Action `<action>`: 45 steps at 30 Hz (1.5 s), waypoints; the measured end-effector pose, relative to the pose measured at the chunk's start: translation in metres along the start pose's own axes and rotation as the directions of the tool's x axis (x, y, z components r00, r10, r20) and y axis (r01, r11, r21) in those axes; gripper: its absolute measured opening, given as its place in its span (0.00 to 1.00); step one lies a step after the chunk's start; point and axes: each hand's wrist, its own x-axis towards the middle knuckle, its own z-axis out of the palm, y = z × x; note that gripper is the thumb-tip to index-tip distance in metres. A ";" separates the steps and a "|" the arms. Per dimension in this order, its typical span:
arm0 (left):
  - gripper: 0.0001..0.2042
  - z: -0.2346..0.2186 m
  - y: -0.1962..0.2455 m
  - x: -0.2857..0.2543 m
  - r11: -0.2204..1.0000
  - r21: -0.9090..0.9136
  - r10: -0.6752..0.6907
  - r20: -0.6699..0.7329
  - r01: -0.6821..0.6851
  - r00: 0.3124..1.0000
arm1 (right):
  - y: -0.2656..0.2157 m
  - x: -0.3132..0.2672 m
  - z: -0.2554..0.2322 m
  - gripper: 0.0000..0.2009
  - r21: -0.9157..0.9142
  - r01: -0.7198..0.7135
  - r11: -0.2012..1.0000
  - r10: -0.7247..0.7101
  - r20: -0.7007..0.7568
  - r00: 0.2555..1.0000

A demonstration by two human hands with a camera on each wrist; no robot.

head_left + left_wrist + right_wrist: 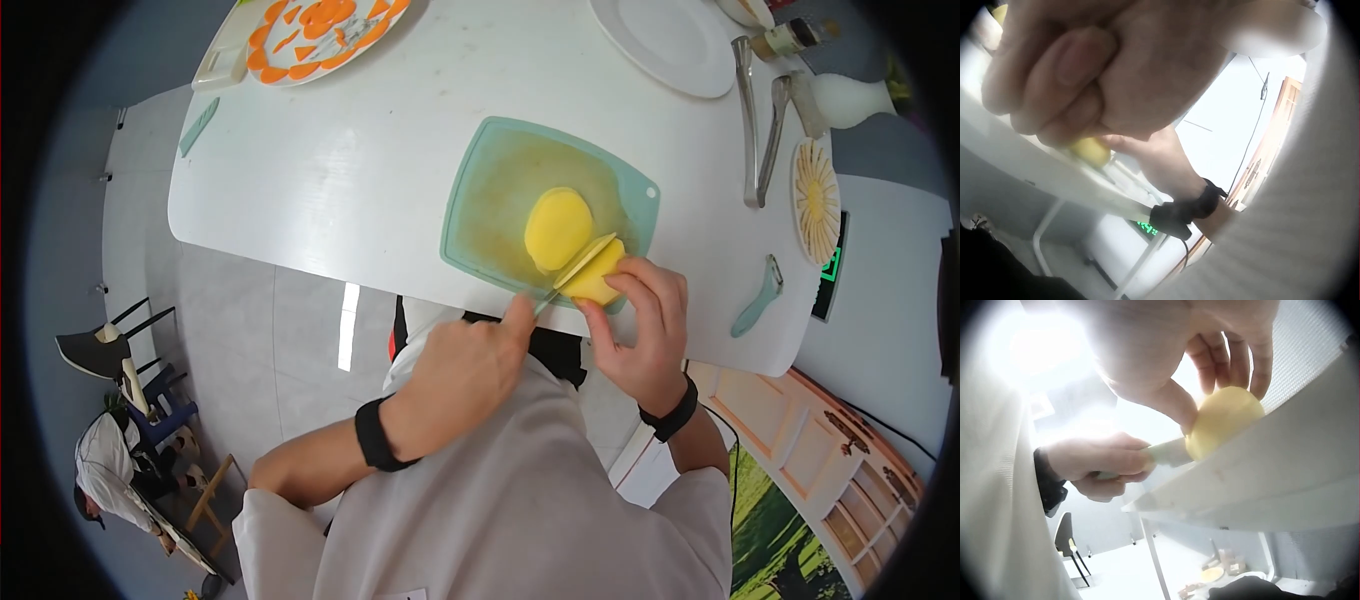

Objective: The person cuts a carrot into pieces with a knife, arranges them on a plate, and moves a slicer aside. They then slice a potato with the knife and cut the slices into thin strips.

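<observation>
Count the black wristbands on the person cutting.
2: one wristband on the wrist of the left hand, which grips the knife; the other wristband on the wrist of the right hand, which holds the yellow piece. None seems hidden.

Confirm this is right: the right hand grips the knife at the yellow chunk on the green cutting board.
Wrong side: the head view shows the left hand, not the right hand, gripping the knife at the yellow chunk on the green cutting board.
</observation>
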 end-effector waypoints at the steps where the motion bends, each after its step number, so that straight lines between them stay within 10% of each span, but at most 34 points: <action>1: 0.08 0.001 0.000 0.000 1.000 0.005 0.007 -0.006 -0.007 1.000 | 0.001 0.001 0.000 0.23 -0.003 0.002 1.000 -0.002 -0.004 1.000; 30: 0.07 -0.001 0.003 0.002 0.988 0.147 -0.044 -0.021 0.047 0.999 | 0.002 0.016 -0.018 0.19 0.106 -0.117 0.987 0.114 0.038 0.993; 34: 0.07 -0.002 0.003 0.001 0.982 0.188 -0.023 -0.014 0.025 1.000 | 0.012 0.056 -0.038 0.15 -0.003 -0.128 0.992 0.126 0.179 0.976; 38: 0.07 -0.001 0.001 0.001 0.988 0.156 -0.016 -0.042 0.022 0.999 | 0.016 0.094 -0.047 0.13 0.163 -0.386 0.908 0.247 0.535 0.808; 45: 0.03 0.002 -0.004 -0.001 0.969 0.240 0.085 -0.075 -0.065 0.994 | 0.032 0.116 -0.025 0.11 0.151 -0.460 0.875 0.248 0.677 0.693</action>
